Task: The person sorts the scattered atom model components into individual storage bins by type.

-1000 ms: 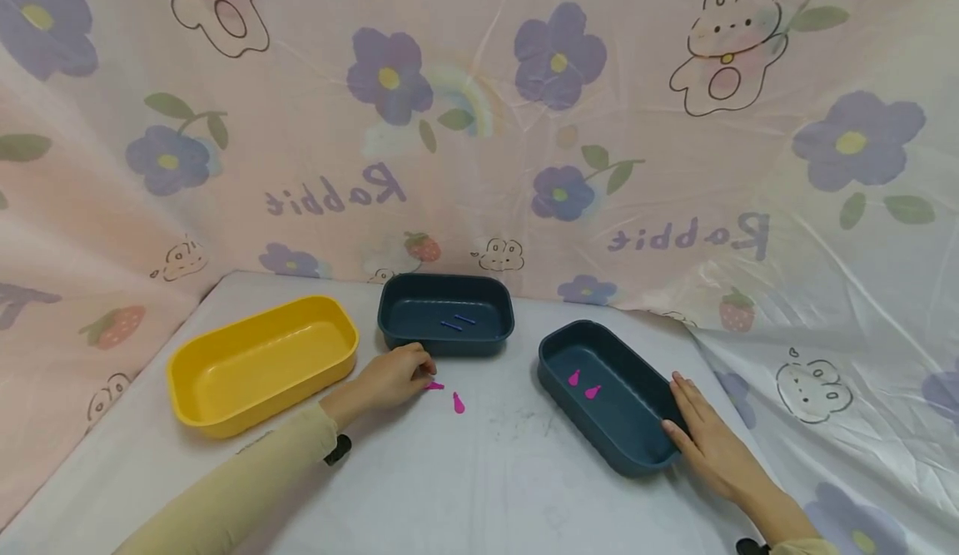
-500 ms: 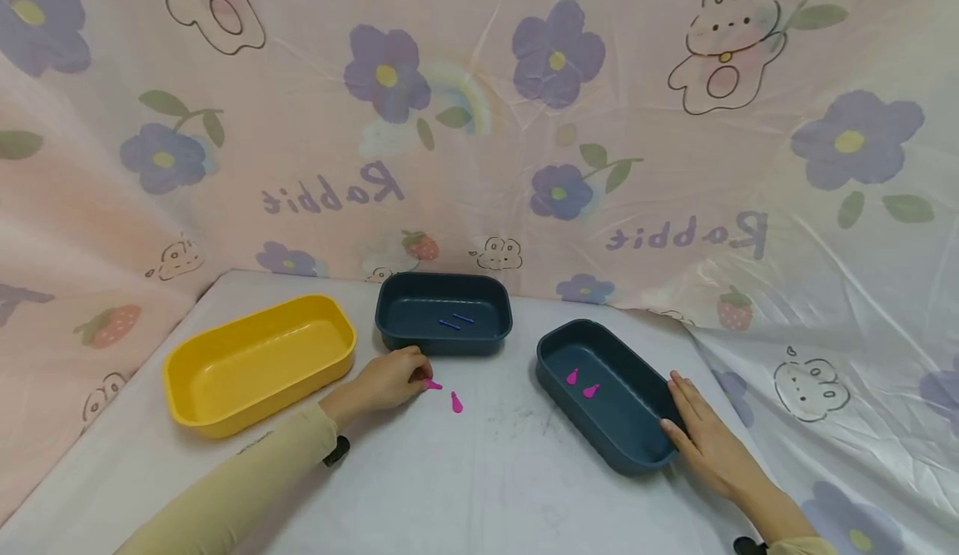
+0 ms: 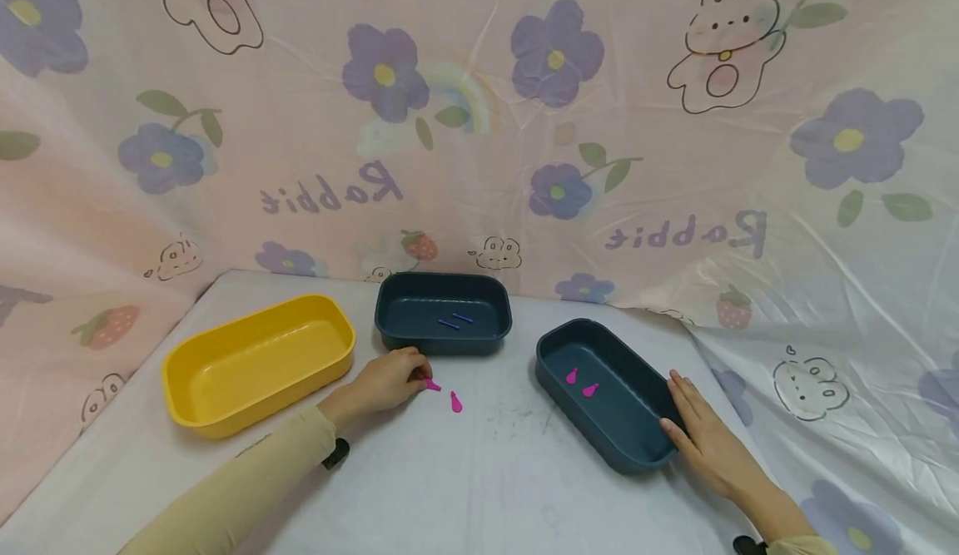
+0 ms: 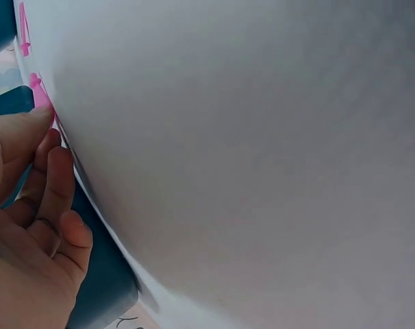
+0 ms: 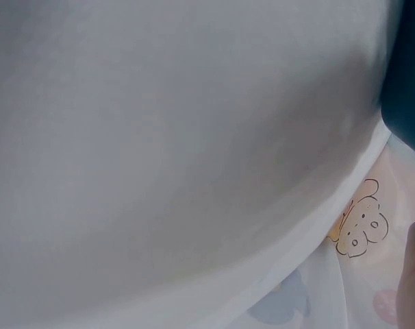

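Note:
My left hand (image 3: 388,379) is low over the white table, just in front of the back dark blue tray (image 3: 442,345). Its thumb and index finger pinch a small pink drop-shaped piece (image 3: 431,385), also seen at the fingertips in the left wrist view. A second pink drop-shaped piece (image 3: 456,403) lies on the table to the right of it. My right hand (image 3: 708,447), fingers straight, rests against the right end of the other dark blue tray (image 3: 614,447). Two more pink pieces (image 3: 590,390) lie inside that tray. Only an edge of the right hand shows in the right wrist view.
Two thin blue sticks (image 3: 449,324) lie in the back tray. A yellow tray (image 3: 258,364) stands at the left of the table. Behind everything hangs a patterned cloth (image 3: 464,164) that meets the table's back and right edges.
The pink piece at the left fingertips has turned slightly and shows a little more between them. The right hand and the trays stay put; the head view has shifted a touch.

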`<act>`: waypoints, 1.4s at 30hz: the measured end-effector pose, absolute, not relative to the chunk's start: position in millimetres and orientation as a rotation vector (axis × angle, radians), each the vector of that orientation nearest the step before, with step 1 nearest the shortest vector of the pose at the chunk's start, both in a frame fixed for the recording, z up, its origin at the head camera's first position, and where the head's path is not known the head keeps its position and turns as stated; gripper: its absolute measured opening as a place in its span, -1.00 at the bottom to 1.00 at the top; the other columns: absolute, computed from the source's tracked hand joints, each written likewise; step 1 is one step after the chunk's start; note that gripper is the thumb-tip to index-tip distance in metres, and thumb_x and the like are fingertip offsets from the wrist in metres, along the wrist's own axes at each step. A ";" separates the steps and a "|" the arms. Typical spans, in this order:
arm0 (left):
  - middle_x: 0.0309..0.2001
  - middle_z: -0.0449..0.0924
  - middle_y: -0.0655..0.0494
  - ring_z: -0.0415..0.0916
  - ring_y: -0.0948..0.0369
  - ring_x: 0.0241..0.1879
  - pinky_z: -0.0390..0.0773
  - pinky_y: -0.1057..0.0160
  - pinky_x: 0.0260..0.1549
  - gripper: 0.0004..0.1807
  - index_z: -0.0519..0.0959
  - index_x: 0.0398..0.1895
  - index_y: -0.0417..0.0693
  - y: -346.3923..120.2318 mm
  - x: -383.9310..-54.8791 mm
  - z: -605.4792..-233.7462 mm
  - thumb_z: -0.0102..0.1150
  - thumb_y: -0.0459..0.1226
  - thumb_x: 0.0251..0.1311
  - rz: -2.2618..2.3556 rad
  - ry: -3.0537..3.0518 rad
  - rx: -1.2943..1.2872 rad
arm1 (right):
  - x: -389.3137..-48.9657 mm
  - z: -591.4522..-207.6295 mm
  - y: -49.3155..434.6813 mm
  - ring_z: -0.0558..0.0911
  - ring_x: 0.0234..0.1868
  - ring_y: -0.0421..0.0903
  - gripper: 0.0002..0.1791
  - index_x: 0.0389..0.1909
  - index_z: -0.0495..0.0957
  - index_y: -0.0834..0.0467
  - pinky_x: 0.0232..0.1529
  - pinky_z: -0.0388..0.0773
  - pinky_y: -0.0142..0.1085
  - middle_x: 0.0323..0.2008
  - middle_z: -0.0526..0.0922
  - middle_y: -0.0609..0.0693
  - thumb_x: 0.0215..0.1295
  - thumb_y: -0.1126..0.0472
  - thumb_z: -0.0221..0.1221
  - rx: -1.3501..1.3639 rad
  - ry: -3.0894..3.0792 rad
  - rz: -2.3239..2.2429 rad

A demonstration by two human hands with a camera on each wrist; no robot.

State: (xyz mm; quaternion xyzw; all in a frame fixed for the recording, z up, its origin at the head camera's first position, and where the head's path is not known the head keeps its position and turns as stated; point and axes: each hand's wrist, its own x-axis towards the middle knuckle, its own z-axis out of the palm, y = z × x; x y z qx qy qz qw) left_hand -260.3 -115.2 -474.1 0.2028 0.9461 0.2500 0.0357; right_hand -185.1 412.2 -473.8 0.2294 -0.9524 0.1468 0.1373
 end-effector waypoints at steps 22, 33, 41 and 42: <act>-0.30 0.55 0.31 0.46 0.28 -0.31 0.58 0.32 -0.29 -0.93 0.70 -0.22 0.08 -114.8 -255.6 -468.5 0.36 -0.31 0.34 1.024 2.920 0.579 | -184.9 -474.6 413.0 -0.18 0.68 -0.06 -0.24 0.60 0.03 0.42 0.45 -0.43 -0.65 0.61 0.07 0.33 0.61 0.11 0.07 0.655 -2.762 0.433; -0.31 0.53 0.28 0.44 0.26 -0.30 0.55 0.37 -0.32 -0.94 0.69 -0.16 0.04 -100.9 -256.7 -464.4 0.32 -0.31 0.38 1.290 2.894 0.577 | -185.3 -473.2 411.5 -0.19 0.68 -0.07 -0.24 0.59 0.03 0.42 0.45 -0.44 -0.65 0.61 0.06 0.34 0.61 0.12 0.07 0.661 -2.757 0.433; -0.29 0.55 0.23 0.44 0.25 -0.30 0.49 0.38 -0.33 -0.93 0.70 -0.16 -0.03 -78.9 -254.3 -462.9 0.30 -0.35 0.37 1.508 2.805 0.591 | -184.9 -474.2 412.2 -0.20 0.68 -0.04 -0.24 0.60 0.02 0.42 0.45 -0.44 -0.65 0.62 0.04 0.33 0.61 0.11 0.06 0.649 -2.774 0.439; -0.29 0.55 0.23 0.44 0.24 -0.30 0.48 0.39 -0.34 -0.93 0.70 -0.16 -0.04 -75.3 -253.9 -462.6 0.30 -0.35 0.37 1.527 2.796 0.585 | -185.0 -474.5 412.3 -0.20 0.68 -0.04 -0.24 0.60 0.02 0.42 0.46 -0.44 -0.64 0.62 0.04 0.32 0.61 0.11 0.06 0.650 -2.774 0.439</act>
